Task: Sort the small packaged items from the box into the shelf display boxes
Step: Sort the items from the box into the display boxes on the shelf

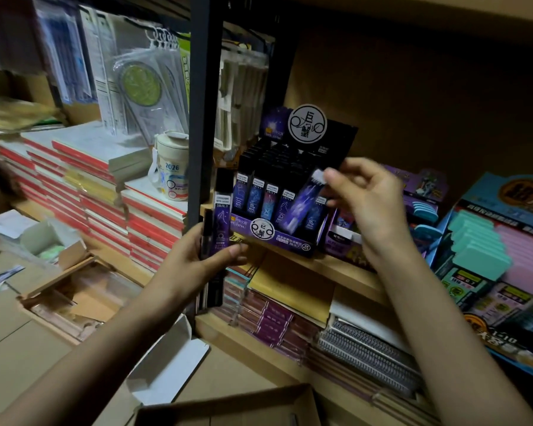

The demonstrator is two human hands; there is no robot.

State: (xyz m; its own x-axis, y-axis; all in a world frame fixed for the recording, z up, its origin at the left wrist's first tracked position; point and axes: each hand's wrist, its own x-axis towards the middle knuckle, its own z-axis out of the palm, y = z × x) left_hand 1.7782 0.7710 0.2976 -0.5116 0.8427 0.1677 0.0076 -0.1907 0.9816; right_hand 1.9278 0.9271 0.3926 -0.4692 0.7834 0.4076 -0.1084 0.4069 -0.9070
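A purple and black display box (285,238) stands on the wooden shelf, filled with several upright slim purple packets. My right hand (363,195) pinches one purple packet (302,199) by its top end, tilted over the front row of the box. My left hand (197,256) grips a small stack of the same slim packets (220,222), upright, just left of the display box and in front of the black shelf post. The open cardboard box (228,407) lies at the bottom edge of the view.
A black metal post (202,103) rises left of the display box. Eraser display boxes (490,250) stand to the right. Stacked notebooks (105,186) and a white cup (171,166) sit at left. Opened cartons (71,290) lie on the floor.
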